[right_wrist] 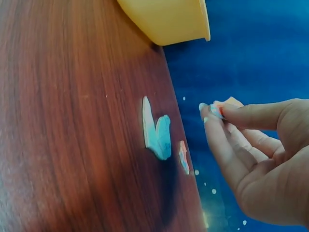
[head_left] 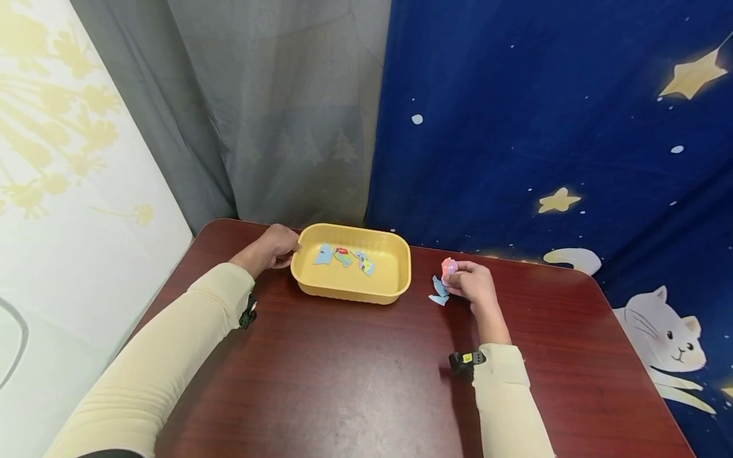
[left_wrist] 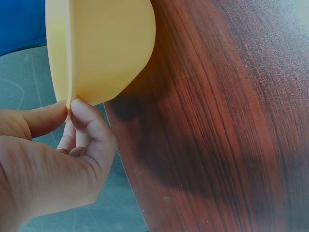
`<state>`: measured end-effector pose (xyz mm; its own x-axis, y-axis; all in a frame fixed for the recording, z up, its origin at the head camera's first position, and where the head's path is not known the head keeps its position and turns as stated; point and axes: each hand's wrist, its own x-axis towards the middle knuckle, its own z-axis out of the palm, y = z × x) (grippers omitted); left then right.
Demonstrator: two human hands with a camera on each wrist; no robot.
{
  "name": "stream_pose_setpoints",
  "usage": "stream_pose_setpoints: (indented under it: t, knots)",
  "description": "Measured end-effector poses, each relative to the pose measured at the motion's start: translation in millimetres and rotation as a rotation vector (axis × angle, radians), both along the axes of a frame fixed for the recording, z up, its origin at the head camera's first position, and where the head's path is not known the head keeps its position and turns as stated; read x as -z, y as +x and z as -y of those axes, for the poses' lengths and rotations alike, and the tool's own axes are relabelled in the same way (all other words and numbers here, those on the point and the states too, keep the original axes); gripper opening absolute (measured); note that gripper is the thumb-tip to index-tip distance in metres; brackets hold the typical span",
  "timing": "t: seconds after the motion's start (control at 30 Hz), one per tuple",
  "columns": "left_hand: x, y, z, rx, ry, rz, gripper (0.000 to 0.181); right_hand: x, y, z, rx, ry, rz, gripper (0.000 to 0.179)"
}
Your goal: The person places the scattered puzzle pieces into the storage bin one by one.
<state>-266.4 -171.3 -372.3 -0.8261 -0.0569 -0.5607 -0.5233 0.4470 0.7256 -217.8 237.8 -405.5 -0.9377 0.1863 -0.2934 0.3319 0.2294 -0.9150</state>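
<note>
We pinch the yellow tub point(head_left: 343, 294) by one end with our left hand point(head_left: 273, 247), and our right hand point(head_left: 475, 284) pinches a pink piece point(head_left: 447, 267) near blue pieces point(head_left: 439, 287) on the table point(head_left: 366, 369).

Head view looks forward-down from above; closer wrist views share the tub point(head_left: 338, 278).

The table point(head_left: 355, 369) (wood-grained) bears a yellow basin point(head_left: 346, 293) and small pieces point(head_left: 439, 286).
</note>
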Motion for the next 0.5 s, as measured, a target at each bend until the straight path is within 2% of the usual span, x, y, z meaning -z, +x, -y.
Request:
stream_pose_setpoints:
  t: [0.2, 0.5]
  knots:
    - [-1.6, 0.8, -0.1, 0.003, -0.003, 0.002, 0.025, -4.8, -1.8, 9, -0.026, -0.017, -0.010, 0.050]
    - [0.1, -0.8, -0.3, -0.008, 0.005, 0.005, 0.019, -13.4, -12.8, 22, -0.110, 0.047, -0.093, 0.052]
